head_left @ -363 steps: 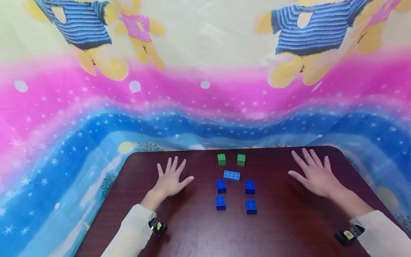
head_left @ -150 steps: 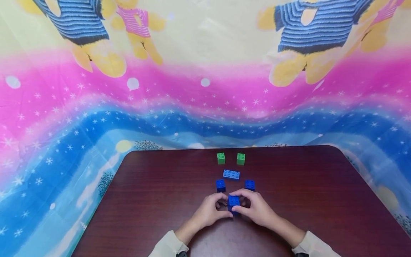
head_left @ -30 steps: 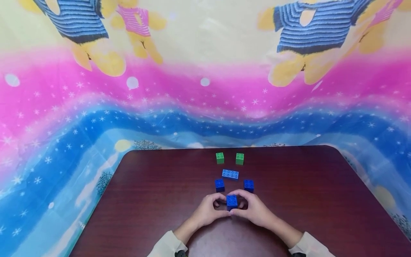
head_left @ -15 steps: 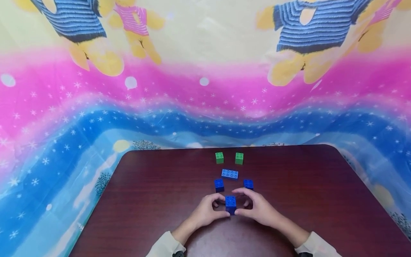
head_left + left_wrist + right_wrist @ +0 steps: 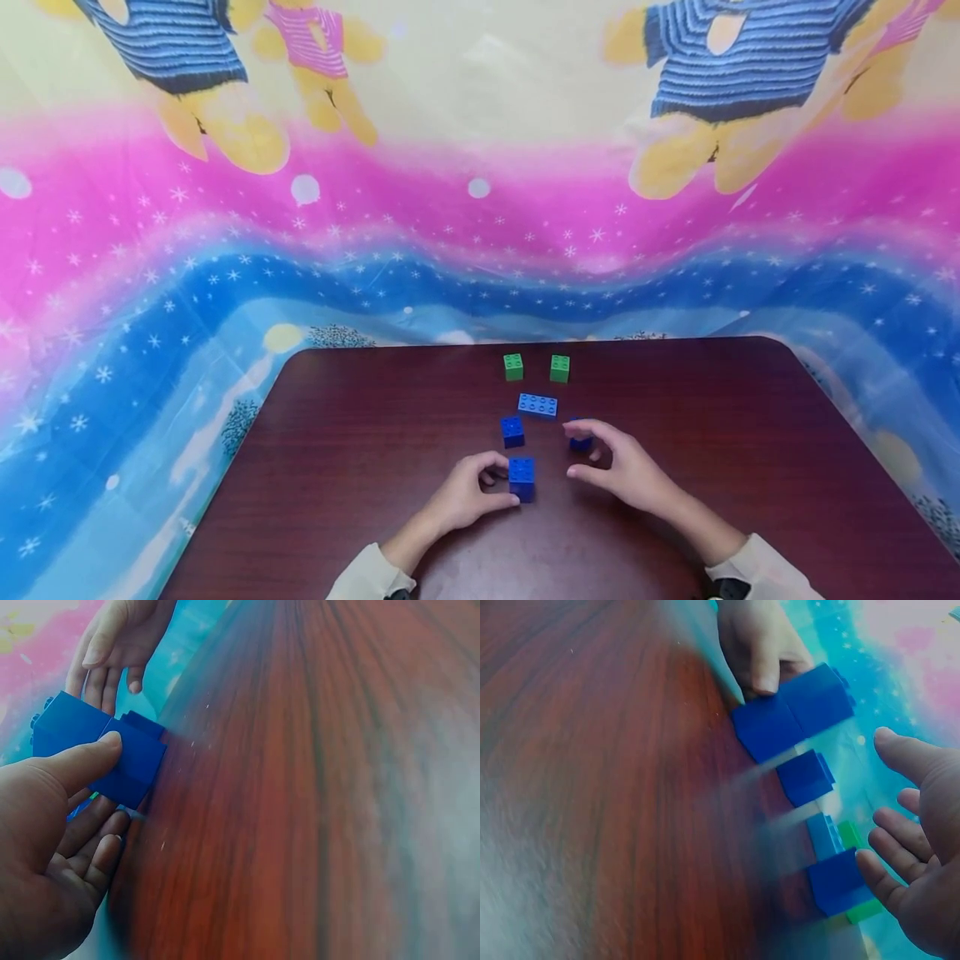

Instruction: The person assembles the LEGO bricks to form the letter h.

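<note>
A stack of two dark blue toy building bricks (image 5: 521, 479) stands near the middle of the table, one brick on top of the other. My left hand (image 5: 467, 493) pinches it from the left, and the left wrist view shows the thumb lying across the seam between the two bricks (image 5: 112, 720). To the right, apart from the stack, my right hand (image 5: 626, 468) has its thumb and fingers spread with nothing between them. Its index finger partly hides a single dark blue brick (image 5: 580, 445). Another dark blue brick (image 5: 512, 432) sits just beyond the stack.
Farther back lies a longer light blue brick (image 5: 537, 405). Two green bricks, one on the left (image 5: 513, 367) and one on the right (image 5: 559, 368), stand near the far edge of the brown table (image 5: 375, 400). A printed curtain (image 5: 480, 250) hangs behind it.
Two separate front blue bricks have become one stack. In the last half second my right hand has left it and moved right and forward, while my left hand has shifted the stack slightly left.
</note>
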Tool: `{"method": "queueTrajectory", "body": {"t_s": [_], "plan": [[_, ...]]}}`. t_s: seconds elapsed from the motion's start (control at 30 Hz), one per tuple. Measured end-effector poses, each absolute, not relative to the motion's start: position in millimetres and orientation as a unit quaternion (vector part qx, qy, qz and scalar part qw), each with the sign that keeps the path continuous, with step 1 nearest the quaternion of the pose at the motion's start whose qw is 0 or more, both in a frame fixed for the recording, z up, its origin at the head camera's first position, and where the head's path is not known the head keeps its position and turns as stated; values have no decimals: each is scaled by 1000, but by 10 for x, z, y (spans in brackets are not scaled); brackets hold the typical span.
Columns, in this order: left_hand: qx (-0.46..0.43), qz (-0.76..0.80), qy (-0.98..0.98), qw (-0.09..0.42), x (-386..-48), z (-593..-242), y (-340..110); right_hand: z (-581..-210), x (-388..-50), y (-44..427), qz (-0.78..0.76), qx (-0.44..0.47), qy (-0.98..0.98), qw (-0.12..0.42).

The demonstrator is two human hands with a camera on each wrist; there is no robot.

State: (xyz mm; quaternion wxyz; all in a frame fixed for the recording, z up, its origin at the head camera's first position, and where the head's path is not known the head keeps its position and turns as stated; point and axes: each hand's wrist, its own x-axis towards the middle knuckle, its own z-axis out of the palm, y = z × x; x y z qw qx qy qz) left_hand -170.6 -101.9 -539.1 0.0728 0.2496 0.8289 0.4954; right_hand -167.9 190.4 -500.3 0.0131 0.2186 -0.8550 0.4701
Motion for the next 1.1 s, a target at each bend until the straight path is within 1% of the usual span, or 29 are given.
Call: {"method": "queueTrajectory", "body": {"t_s": [0.33,0.6,0.8,1.0,1.1], "plan": [[243,489,835,71,-1683,-5366,-1227,-4961,-1742,2036,446,194,-870,83],[222,482,845,67,-1682,-5358,-1413,-5013,-1818,2139,446,170,-871,112],[211,487,846,55,-1679,-5355,-1550,-5105,-1887,2180,462,150,-868,99],[233,496,836,27,-1666,-5359,-1685,-5211,-1958,2175,475,141,-867,58],[227,498,837,22,-1666,-5346,-1733,-5243,-1985,2168,477,141,-866,43]]}}
